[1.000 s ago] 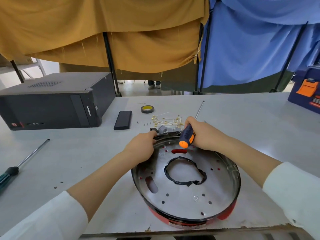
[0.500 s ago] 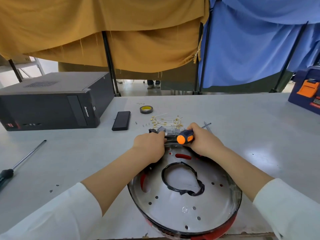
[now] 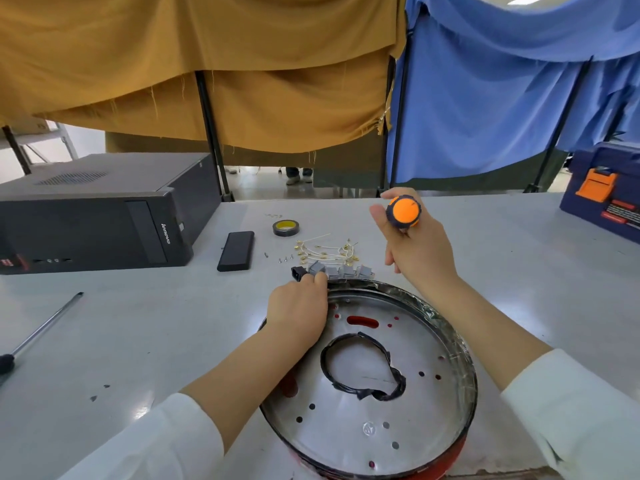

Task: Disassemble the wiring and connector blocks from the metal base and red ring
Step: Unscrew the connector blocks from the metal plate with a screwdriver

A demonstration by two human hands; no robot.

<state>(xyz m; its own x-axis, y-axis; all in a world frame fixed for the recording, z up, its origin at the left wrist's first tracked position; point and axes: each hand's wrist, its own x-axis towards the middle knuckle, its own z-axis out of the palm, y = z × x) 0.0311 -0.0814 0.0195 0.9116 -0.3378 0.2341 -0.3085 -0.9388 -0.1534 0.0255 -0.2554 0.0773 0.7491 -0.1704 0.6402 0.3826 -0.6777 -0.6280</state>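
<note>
Grey worktable [image 3: 485, 271], cloth backdrop. Left hand [image 3: 298, 311] curls over far rim of round steel base [image 3: 367, 403] in red ring [image 3: 453, 455], steadying it; grey connector blocks [image 3: 341, 271] at its fingertips. Right hand [image 3: 420, 251] lifts orange-capped screwdriver [image 3: 403, 212] clear, fist wrapped round handle.

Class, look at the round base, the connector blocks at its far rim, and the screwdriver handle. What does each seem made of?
Round base: bare polished metal, mirror-like reflections. Connector blocks: probably moulded plastic, matte grey. Screwdriver handle: likely rubbery plastic, matte orange and dark.
</note>
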